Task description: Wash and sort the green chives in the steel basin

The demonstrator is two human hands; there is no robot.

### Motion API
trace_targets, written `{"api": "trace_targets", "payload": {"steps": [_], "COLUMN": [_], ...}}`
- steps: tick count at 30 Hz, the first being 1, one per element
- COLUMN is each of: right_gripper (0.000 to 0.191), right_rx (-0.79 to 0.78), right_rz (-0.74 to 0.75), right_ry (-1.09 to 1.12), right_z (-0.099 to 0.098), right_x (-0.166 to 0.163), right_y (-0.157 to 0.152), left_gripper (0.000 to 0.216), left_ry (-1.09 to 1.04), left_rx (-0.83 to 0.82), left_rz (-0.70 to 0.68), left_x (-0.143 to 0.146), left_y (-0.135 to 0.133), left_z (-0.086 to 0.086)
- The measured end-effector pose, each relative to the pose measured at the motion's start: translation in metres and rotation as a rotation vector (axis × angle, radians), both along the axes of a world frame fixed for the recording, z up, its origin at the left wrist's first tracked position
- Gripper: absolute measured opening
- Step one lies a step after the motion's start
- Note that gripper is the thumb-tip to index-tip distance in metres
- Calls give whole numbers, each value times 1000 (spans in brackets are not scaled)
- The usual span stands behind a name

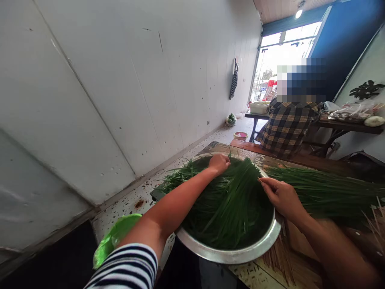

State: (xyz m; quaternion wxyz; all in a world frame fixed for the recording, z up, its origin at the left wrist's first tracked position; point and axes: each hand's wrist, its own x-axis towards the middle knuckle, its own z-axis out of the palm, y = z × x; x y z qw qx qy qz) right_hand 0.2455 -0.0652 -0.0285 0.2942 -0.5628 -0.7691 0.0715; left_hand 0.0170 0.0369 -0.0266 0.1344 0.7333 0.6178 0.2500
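A wide metal basin full of long green garlic chives stands in front of me. My right hand pinches the end of a thin bamboo skewer at the basin's right rim. Beside those fingertips, a flat row of cut chive ends fans down into the basin. Over the far side of the basin, my left hand is closed, its fingertips among the chive blades. What lies inside its grip is mostly hidden.
More chives lie on the table at right, near loose skewers. A green lined bin stands on the floor at left. Ahead, a person in a plaid shirt sits on a bench. A white wall runs along the left.
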Motion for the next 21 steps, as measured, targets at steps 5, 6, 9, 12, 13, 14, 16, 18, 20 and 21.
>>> {"api": "trace_targets", "payload": {"steps": [5, 6, 9, 12, 13, 14, 16, 18, 20, 21], "right_gripper": [36, 35, 35, 36, 36, 36, 35, 35, 34, 34], "right_rx": [3, 4, 1, 0, 2, 6, 15, 25, 37, 42], "right_rz": [11, 10, 7, 8, 7, 9, 15, 22, 23, 22], "right_ry": [-1, -1, -2, -7, -9, -13, -19, -21, -18, -16], "right_z": [2, 2, 0, -1, -1, -1, -1, -2, -3, -3], "right_x": [-2, -2, -2, -2, -2, -2, -2, -2, -1, -1], "right_y": [0, 0, 0, 0, 0, 0, 0, 0, 0, 0], "left_gripper": [22, 21, 20, 17, 15, 14, 14, 14, 15, 14], "left_ry": [-310, -379, -583, -776, -820, -850, -874, -876, -883, -894], "left_rx": [-36, -52, -111, -200, -226, -242, -253, -249, -242, -240], "left_rz": [29, 24, 18, -14, -22, -28, -33, -32, -12, 3], "left_x": [-5, -5, -7, -7, -7, -6, -5, -4, -1, 0], "left_y": [0, 0, 1, 0, -1, -1, -1, 0, -1, -1], "left_z": [7, 6, 4, 3, 3, 2, 1, 0, 0, 0]}}
